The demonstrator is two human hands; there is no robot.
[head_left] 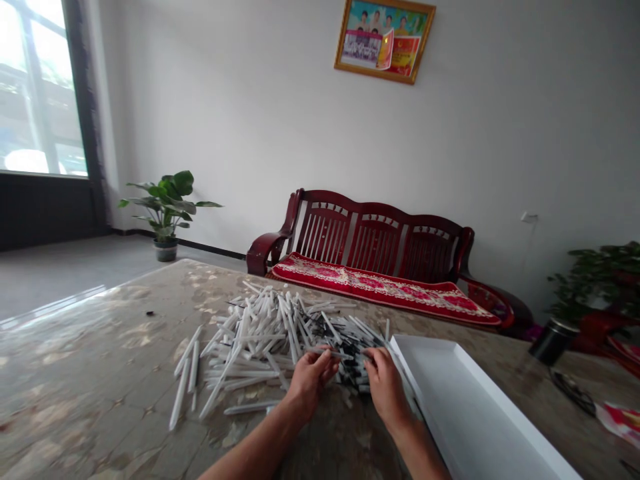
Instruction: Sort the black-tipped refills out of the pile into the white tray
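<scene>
A big heap of white pens (260,333) lies spread on the marble-patterned table (100,360), with several darker pen parts (345,340) at its right side. My left hand (313,377) rests at the heap's near edge, fingers curled and pinched on a pen. Close to its right, my right hand (383,383) is also closed, fingertips on the other end of what looks like the same pen. A shallow white box (480,413) lies just right of my right hand.
A dark cylindrical cup (553,340) and a red-and-white packet (620,420) sit at the table's far right. Behind the table stand a red wooden bench (380,260) with a red cushion and potted plants (167,207) by the wall.
</scene>
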